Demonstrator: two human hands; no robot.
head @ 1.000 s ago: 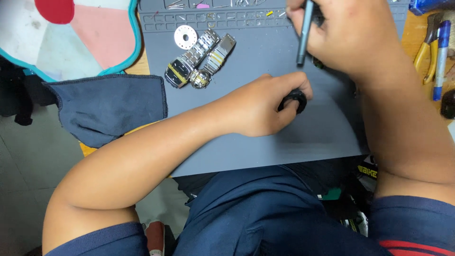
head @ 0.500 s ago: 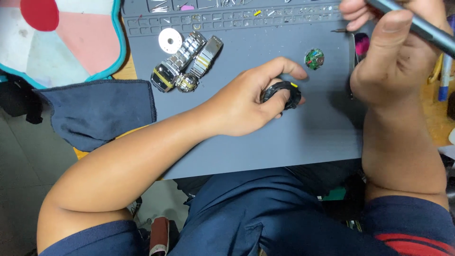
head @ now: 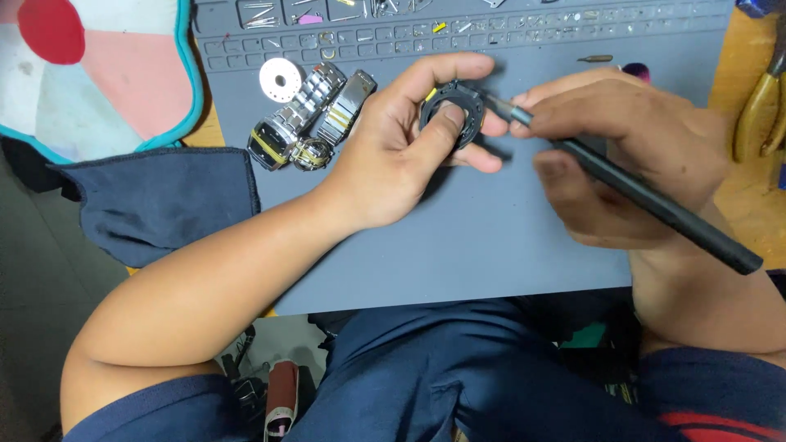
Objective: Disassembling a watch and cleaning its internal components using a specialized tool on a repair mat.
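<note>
My left hand (head: 409, 139) holds a round black watch case (head: 467, 102) between thumb and fingers, just above the grey work mat (head: 491, 245). My right hand (head: 622, 155) grips a long black screwdriver (head: 655, 205), and its metal tip touches the right rim of the case. A metal watch bracelet (head: 315, 115) with two watch heads lies on the mat left of my left hand. A white round disc (head: 281, 79) rests beside the bracelet.
A dark blue cloth (head: 164, 205) lies at the mat's left edge, below a colourful cushion (head: 90, 65). Small parts fill the mat's tray slots (head: 368, 24) along the top. Yellow-handled pliers (head: 757, 106) lie on the wooden table at the right.
My left hand lifted the black watch case off the mat. My right hand came down from the upper right and brought the screwdriver tip to the case.
</note>
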